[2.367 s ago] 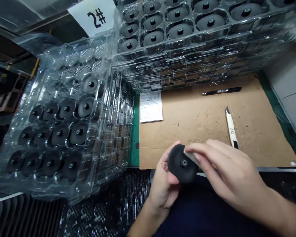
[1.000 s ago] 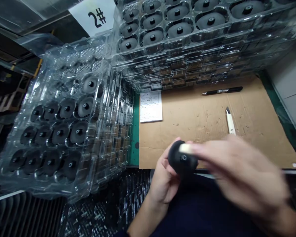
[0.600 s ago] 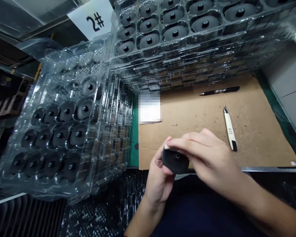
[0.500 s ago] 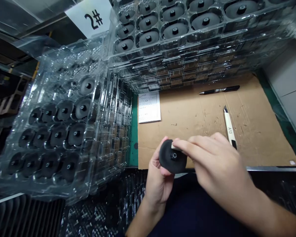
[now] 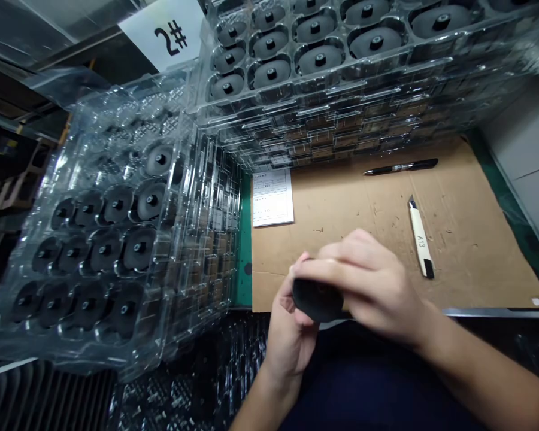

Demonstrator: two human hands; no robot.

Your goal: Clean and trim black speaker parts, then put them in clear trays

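Note:
A round black disc-shaped part (image 5: 318,302) is gripped by its edge in my left hand (image 5: 290,335). Over its upper side reaches my right hand (image 5: 372,281), fingers closed together and touching the disc's face. Those fingers cover the small hub at the disc's centre, and whatever they pinch is hidden. To the right of that hand a white utility knife (image 5: 420,239) marked A13 lies on the cardboard sheet (image 5: 350,209), its blade end pointing away from me.
Stacked clear plastic trays (image 5: 161,251) of similar black discs stand at left, with another tray stack (image 5: 341,78) behind. A black pen (image 5: 399,167) and a printed paper slip (image 5: 272,197) lie on the cardboard. A white sign (image 5: 164,33) reads 2#.
My right hand has moved left across the disc's face, covering its hub. The white bit seen at its fingertips is now hidden. My left hand keeps its hold on the disc.

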